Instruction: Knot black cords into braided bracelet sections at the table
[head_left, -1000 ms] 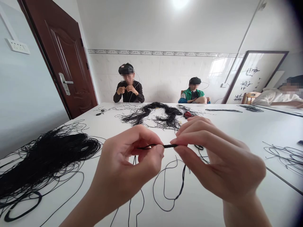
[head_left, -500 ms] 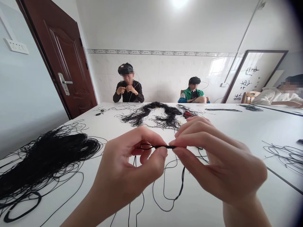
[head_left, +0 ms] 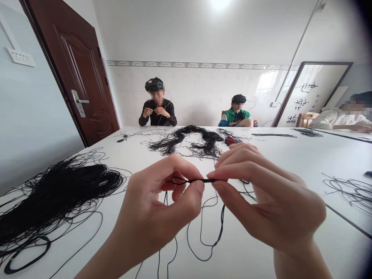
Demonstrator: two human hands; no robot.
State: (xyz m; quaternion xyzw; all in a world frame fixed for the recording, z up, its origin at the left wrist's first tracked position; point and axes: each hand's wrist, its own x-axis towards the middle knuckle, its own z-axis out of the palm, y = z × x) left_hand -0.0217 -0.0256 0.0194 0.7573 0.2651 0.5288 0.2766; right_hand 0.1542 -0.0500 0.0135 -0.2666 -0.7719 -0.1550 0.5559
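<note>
Fingers of both hands had shifted along the cord, and a small open loop now showed at its left end where only a thin strand had shown before.

From the head view, the left hand [head_left: 157, 201] and right hand [head_left: 270, 197] hovered over the desk [head_left: 343, 162], neither released nor clenched into a fist. Each pinched a short twisted black cord [head_left: 200, 180] between thumb and fingertips, so the cord was held in the air between them, with the small loop [head_left: 178, 180] beside the left thumb. Below, a loose black strand [head_left: 218, 232] trailed across the desk, apparently running from the work, though its link to the held piece was hidden behind the right hand.

A large heap of black cord [head_left: 58, 197] lay to the left, and a tangled spread of cord [head_left: 186, 141] lay further along the desk, beside a small red object [head_left: 231, 140]. Two seated people, one in black [head_left: 157, 110] and one in a green vest [head_left: 238, 114], sat across the desk.

The step in hand appeared to be shaping the loop at the end of the twist; it seemed to call for a steady pinch, so the twist stayed tight.
</note>
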